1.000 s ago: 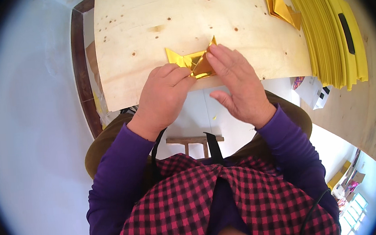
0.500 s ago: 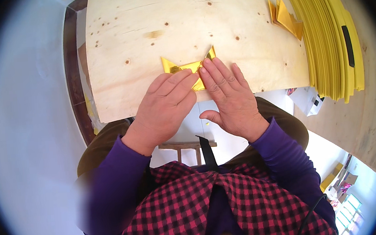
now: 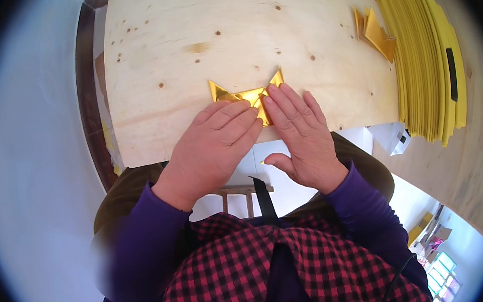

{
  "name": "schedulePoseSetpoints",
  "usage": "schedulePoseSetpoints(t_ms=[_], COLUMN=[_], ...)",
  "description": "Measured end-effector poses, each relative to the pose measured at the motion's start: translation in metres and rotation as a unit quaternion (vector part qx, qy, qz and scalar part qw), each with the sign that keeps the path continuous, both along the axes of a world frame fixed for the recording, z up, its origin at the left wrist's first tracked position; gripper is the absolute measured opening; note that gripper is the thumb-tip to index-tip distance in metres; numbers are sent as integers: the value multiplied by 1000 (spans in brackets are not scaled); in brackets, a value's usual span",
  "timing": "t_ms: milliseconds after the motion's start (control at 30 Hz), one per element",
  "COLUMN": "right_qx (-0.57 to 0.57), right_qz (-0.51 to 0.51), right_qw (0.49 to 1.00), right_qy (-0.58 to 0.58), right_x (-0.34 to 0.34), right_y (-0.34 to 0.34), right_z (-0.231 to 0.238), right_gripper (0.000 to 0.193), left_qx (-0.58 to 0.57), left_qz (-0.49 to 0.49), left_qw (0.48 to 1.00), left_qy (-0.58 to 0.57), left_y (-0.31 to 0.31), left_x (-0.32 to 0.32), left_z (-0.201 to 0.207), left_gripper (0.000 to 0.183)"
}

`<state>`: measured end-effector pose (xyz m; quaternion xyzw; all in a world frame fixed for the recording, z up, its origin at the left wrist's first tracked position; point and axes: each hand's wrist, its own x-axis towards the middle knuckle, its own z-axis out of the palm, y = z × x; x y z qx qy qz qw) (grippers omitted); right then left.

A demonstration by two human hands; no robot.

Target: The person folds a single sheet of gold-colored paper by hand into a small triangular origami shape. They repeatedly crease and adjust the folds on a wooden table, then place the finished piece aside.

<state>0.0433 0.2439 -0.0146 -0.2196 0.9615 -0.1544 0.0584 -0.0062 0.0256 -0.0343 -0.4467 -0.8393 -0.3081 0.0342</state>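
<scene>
A sheet of shiny gold foil paper (image 3: 252, 95), folded, with two pointed corners standing out at its far left and far right, lies near the front edge of the wooden table. My left hand (image 3: 210, 148) rests on its left part, fingers side by side and stretched out flat. Across the right part lies my right hand (image 3: 304, 134), its fingers extended and its thumb spread out past the table edge. Both hands press on the paper from above and cover most of its near side.
Pale plywood with knots forms the table top (image 3: 233, 44). At the far right stand several folded gold paper pieces (image 3: 377, 35), beside a long stack of yellow sheets (image 3: 422, 63) with a black strip. A wooden stool (image 3: 239, 191) shows below the table, between my knees.
The view has shifted slightly, so table and hands sit lower in the picture. The paper's right point shows more of its gold face. Both hands stay on the paper.
</scene>
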Motion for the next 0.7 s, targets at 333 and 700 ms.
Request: schedulePoseSetpoints(t_ms=[333,700], right_qx=[19,54], right_qz=[-17,-19], right_qw=[1000,998], right_qy=[6,18], right_x=[-8,-5], right_y=[1,0], right_z=[-1,-5], right_gripper=[87,88], left_qx=[-20,-12], left_qz=[-13,-8], left_qw=[1000,1000], left_qy=[-15,-19], left_y=[-4,-3], left_x=[0,0], left_z=[4,0], left_gripper=[33,30])
